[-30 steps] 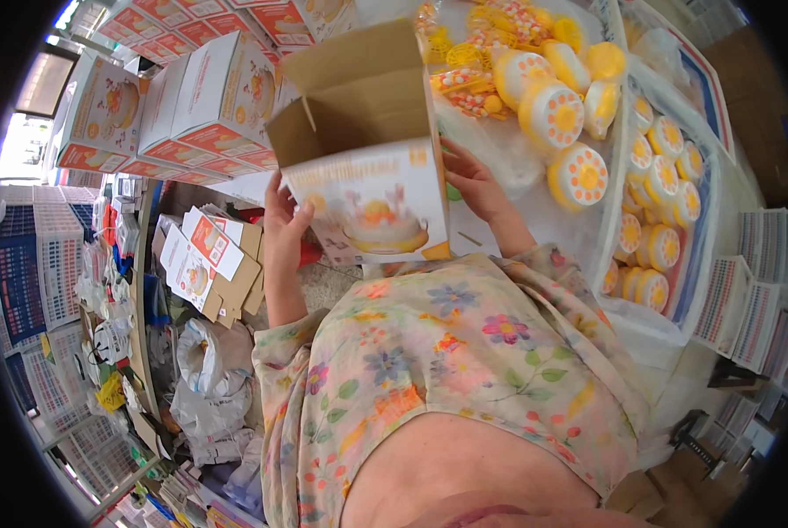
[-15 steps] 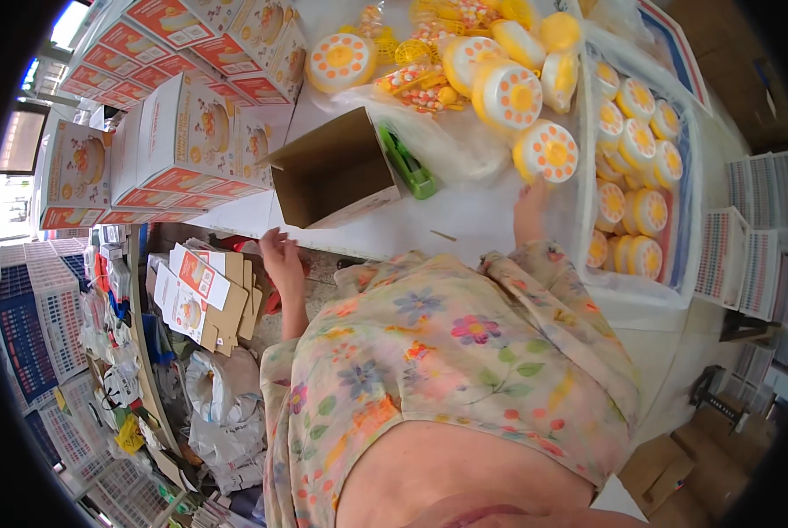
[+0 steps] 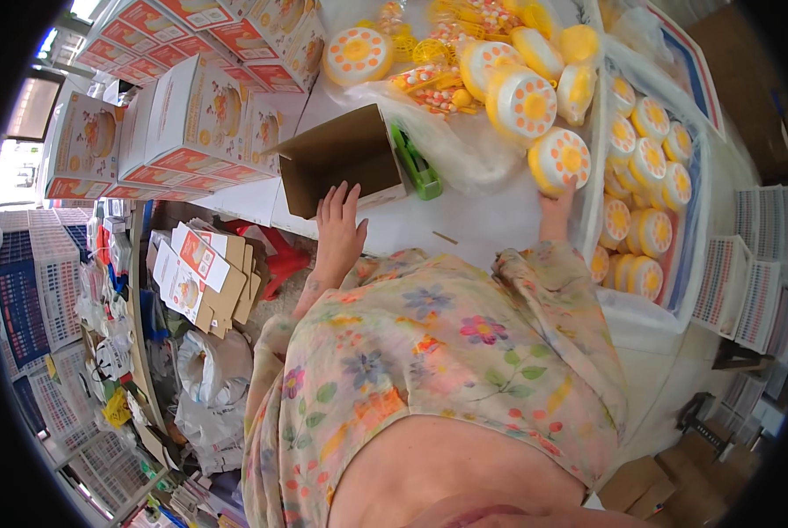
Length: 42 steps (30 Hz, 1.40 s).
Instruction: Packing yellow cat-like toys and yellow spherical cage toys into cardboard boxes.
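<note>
An open cardboard box (image 3: 345, 150) lies on the table with its mouth toward me. My left hand (image 3: 339, 227) is at its near edge, fingers stretched out over the opening and nothing held. At the table's right, my right hand (image 3: 556, 209) has its fingers at the near rim of a round yellow-and-white toy cake (image 3: 559, 161) with orange dots; some fingertips are hidden behind the rim. Behind this one, more dotted toy cakes (image 3: 521, 103) are heaped. Just right of the box lies a green tape dispenser (image 3: 417, 163).
Printed cartons (image 3: 205, 119) are stacked at the left. A plastic-lined crate (image 3: 689, 286) full of similar toys stands at the right. Bagged small toy pieces (image 3: 433, 84) lie at the back. Flattened cartons (image 3: 205, 277) and a red stool (image 3: 286, 261) are below the table's left edge.
My left hand has moved up and right, from beside the table edge to the box opening. My right hand has shifted slightly right, against the toy cake's rim. The view has shifted a little.
</note>
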Available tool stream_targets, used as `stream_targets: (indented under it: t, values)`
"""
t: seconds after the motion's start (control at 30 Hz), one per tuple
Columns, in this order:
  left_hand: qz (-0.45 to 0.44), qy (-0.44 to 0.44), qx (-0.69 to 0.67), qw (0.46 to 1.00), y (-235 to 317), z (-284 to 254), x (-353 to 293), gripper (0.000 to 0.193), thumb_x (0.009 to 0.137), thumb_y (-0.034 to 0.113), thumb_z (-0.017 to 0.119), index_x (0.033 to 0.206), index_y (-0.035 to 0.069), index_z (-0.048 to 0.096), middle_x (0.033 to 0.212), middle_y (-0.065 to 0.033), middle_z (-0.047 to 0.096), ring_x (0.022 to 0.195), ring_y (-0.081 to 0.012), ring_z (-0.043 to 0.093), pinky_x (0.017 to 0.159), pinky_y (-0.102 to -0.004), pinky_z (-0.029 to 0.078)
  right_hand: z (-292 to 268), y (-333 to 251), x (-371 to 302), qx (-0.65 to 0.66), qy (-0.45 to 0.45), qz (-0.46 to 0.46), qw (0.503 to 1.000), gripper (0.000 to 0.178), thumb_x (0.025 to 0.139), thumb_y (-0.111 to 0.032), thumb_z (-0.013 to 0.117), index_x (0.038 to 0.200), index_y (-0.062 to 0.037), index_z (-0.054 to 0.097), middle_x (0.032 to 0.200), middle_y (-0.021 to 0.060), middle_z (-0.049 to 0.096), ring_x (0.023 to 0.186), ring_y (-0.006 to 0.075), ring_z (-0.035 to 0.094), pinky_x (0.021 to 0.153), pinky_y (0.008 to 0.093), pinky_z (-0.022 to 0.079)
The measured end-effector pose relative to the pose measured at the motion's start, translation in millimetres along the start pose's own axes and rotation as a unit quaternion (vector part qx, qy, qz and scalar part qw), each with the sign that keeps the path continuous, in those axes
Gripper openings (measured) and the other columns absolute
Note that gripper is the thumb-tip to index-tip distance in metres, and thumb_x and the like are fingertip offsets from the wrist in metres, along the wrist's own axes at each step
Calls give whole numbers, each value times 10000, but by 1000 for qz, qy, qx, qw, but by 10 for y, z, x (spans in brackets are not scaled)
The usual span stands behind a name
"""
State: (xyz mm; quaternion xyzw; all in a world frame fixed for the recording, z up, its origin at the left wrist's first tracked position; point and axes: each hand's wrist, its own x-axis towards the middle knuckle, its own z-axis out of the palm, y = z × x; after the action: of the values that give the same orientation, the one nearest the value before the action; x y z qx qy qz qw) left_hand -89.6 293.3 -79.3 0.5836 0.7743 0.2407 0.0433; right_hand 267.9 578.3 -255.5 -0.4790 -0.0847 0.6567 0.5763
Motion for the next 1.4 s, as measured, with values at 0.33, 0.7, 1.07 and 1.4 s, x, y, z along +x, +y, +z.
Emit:
stream_targets:
  t: [0.33,0.7,1.07,1.4]
  values:
    - [-26,-80,70,994,-173,212,-84,654,742,157,675,1328,111,389,1268,-88,455,1205,-258,400,1033,-511,241,90,144,-804,-1,-99,-65,993,655,796,-409,603,1363,-187,362,1382,29,392,1184,270,435,924,494,384]
    - [3,-41,75,996,-286,395,-208,627,737,160,682,1301,92,416,1258,-107,460,1206,-293,395,1017,-529,249,2197,158,-2023,-204,-623,-33,754,744,709,-217,733,1346,-98,366,1285,105,477,1238,238,421,1050,427,326]
    - [2,-81,73,994,-123,155,-147,545,737,165,678,1229,79,459,1181,-112,511,1136,-279,451,992,-485,287,2862,789,-2348,-520,-666,-423,327,657,661,-181,712,1274,-169,477,1223,111,492,1123,326,460,981,421,370]
    - [-11,-80,96,992,-148,127,-92,571,726,154,681,1243,94,448,1175,-94,511,1119,-256,463,1000,-475,283,2878,616,-1574,-334,-520,-243,747,182,799,45,502,911,-21,630,915,88,645,835,149,612,781,255,476]
